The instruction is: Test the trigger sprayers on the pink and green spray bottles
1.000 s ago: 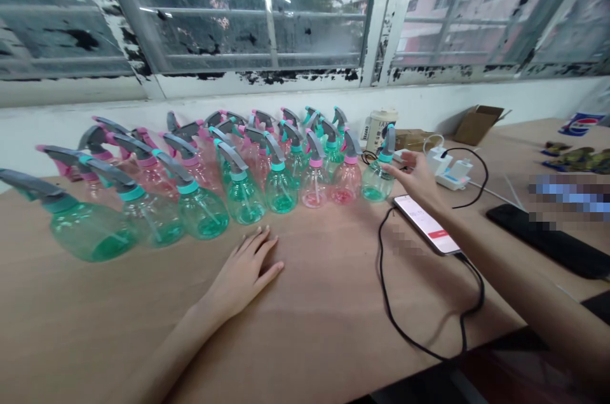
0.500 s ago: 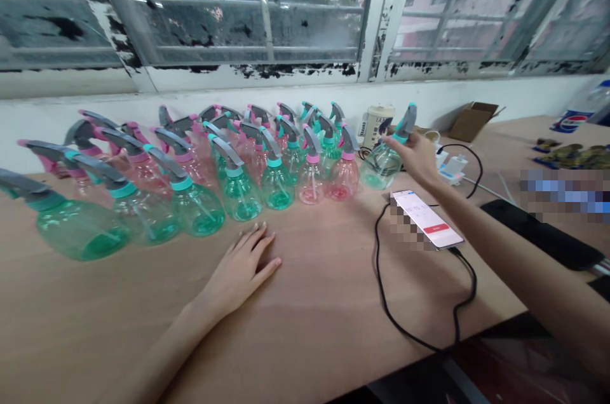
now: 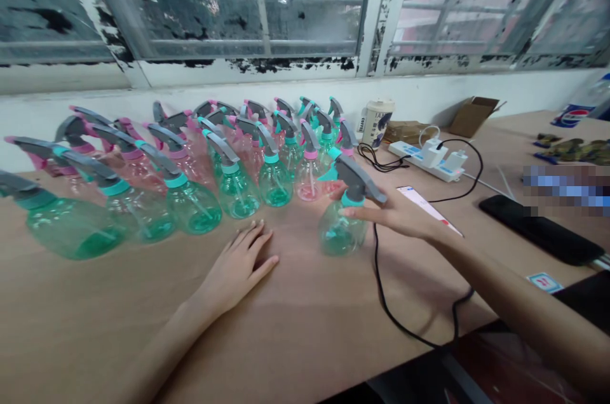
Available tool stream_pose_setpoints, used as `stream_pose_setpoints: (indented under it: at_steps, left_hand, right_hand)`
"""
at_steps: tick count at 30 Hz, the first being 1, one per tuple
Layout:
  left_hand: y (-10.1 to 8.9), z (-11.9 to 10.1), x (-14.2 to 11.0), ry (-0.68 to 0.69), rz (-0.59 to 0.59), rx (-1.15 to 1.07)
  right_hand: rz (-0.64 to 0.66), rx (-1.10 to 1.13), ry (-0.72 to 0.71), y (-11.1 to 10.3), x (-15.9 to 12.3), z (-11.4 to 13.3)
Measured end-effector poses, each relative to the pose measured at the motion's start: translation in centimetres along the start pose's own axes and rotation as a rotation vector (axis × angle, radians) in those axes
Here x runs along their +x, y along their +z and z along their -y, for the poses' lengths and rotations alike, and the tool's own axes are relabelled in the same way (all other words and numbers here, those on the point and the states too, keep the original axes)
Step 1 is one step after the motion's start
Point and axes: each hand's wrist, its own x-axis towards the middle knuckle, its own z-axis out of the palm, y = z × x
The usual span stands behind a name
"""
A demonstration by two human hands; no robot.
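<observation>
My right hand [image 3: 384, 212] grips a clear green spray bottle [image 3: 337, 235] round its neck, just below the grey and turquoise trigger head. That bottle is in front of the right end of a crowd of spray bottles, partly hiding a pink one. My left hand [image 3: 248, 251] lies flat on the tabletop with its fingers spread, holding nothing. Beyond its fingertips stand a green spray bottle [image 3: 238, 194] and another green one [image 3: 200, 210]. A pink spray bottle [image 3: 309, 181] stands behind the held one.
A phone [image 3: 426, 207] lies partly behind my right wrist, with a black cable [image 3: 381, 289] curving across the table [image 3: 286, 340]. Farther back are a paper cup [image 3: 379, 121], a power strip [image 3: 414, 153] with chargers, and a cardboard box [image 3: 471, 116]. A black case [image 3: 538, 229] lies at right.
My right hand has brought the green spray bottle from beside the cup towards me and to the left, turning its head. My left hand stays flat in place.
</observation>
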Motion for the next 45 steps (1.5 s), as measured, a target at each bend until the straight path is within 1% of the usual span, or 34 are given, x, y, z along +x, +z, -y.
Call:
stream_pose_setpoints:
  at_steps: [2, 5, 9, 13, 16, 23, 27, 31, 33, 35, 38, 40, 42, 45]
  left_hand:
    - [0.0, 0.0, 0.0, 0.001, -0.005, -0.003]
    - [0.0, 0.0, -0.1, 0.006, -0.018, -0.004]
    - [0.1, 0.1, -0.1, 0.010, -0.028, -0.003]
    - [0.2, 0.2, -0.2, 0.006, -0.032, -0.003]
    - [0.2, 0.2, -0.2, 0.004, -0.027, -0.001]
    - [0.2, 0.2, -0.2, 0.004, -0.018, 0.004]
    - [0.3, 0.2, -0.3, 0.017, -0.037, -0.003]
    - [0.2, 0.3, -0.3, 0.018, -0.036, -0.003]
    - [0.2, 0.3, -0.3, 0.018, -0.034, -0.002]
    - [0.2, 0.3, -0.3, 0.017, -0.038, -0.013]
    - [0.2, 0.3, -0.4, 0.011, -0.044, -0.025]
    - [0.2, 0.3, -0.4, 0.015, -0.045, -0.023]
    - [0.2, 0.2, -0.4, 0.019, -0.034, -0.017]
    - [0.1, 0.3, -0.4, 0.020, -0.021, -0.020]
  right_hand:
    - [0.021, 0.020, -0.020, 0.8, 0.0, 0.1]
    - [0.013, 0.115, -0.034, 1.6, 0.1, -0.4]
    - [0.003, 0.204, 0.024, 2.1, 0.0, -0.9]
    - [-0.045, 0.165, 0.048, 2.1, -0.3, -0.6]
    - [-0.057, 0.122, 0.070, 2.1, -0.4, -0.6]
    - [-0.100, 0.172, 0.086, 2.4, -0.3, -1.2]
    - [-0.039, 0.172, 0.080, 2.3, 0.4, -1.1]
    - [0.089, 0.188, -0.031, 1.9, 1.8, -0.1]
    - [0.115, 0.196, -0.069, 1.9, 2.3, 0.4]
    - [0.072, 0.195, -0.063, 2.2, 2.7, 0.6]
    - [-0.060, 0.165, -0.027, 2.8, 2.9, 0.5]
    - [-0.109, 0.153, -0.006, 3.1, 3.0, 0.4]
    - [-0.107, 0.156, 0.007, 3.3, 3.1, 0.4]
    - [-0.054, 0.170, 0.002, 3.3, 3.5, 0.5]
